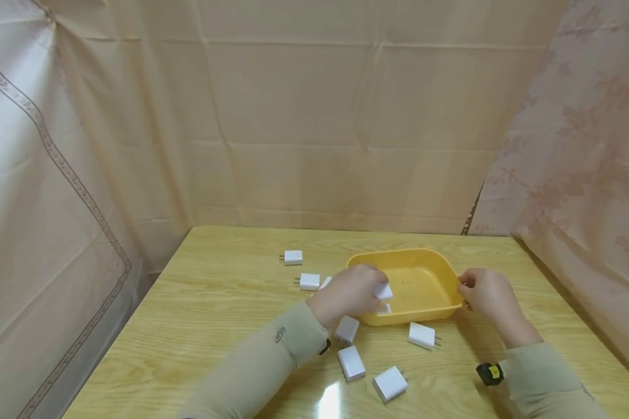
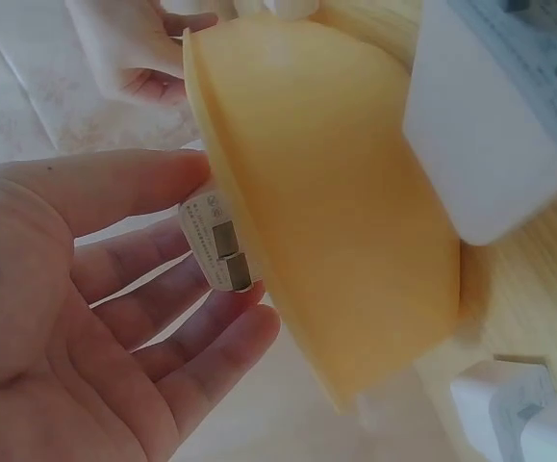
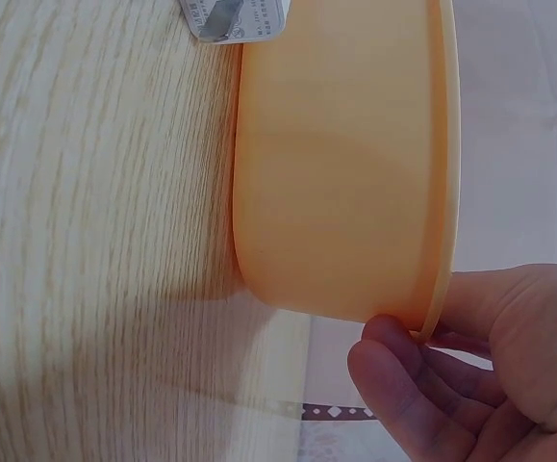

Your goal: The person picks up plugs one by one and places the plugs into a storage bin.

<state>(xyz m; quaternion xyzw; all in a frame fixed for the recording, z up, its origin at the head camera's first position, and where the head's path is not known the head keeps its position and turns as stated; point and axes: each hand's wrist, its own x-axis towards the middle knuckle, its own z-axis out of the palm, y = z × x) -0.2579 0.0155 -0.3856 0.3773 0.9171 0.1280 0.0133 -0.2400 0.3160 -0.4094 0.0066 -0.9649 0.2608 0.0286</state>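
Note:
In the head view a yellow basin (image 1: 421,315) stands on the table, a white charger lying inside near its left end. My left hand (image 1: 352,291) is over the basin's left rim and holds a white charger (image 1: 383,291) between thumb and fingers. The left wrist view shows that charger (image 2: 215,236) by the rim, its metal prongs facing the palm (image 2: 76,298). My right hand (image 1: 490,297) pinches the basin's right rim; in the right wrist view its thumb and fingers (image 3: 451,375) close on the rim.
Several more white chargers lie on the wooden table (image 1: 199,326): two left of the basin (image 1: 293,257) (image 1: 310,281), others in front, such as one charger (image 1: 390,383) nearest me and another (image 1: 421,336) below the basin. Cloth (image 1: 304,116) hangs behind and at both sides.

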